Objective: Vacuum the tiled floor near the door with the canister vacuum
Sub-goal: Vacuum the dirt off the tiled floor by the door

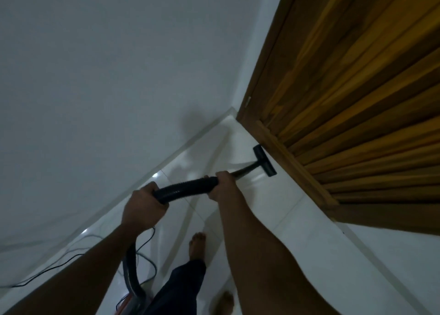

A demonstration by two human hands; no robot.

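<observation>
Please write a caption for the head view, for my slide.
Left hand and right hand grip the vacuum hose, floor nozzle at the wooden door.

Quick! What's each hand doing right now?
Left hand: grips the vacuum hose.
Right hand: grips the hose nearer the floor nozzle.

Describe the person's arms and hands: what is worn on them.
The left forearm and right forearm are bare to the frame's edge, no sleeves showing. The left hand and right hand wear no gloves; no watch, ring or bracelet shows.

Floor nozzle [264, 160] just beside door [357, 100]
</observation>
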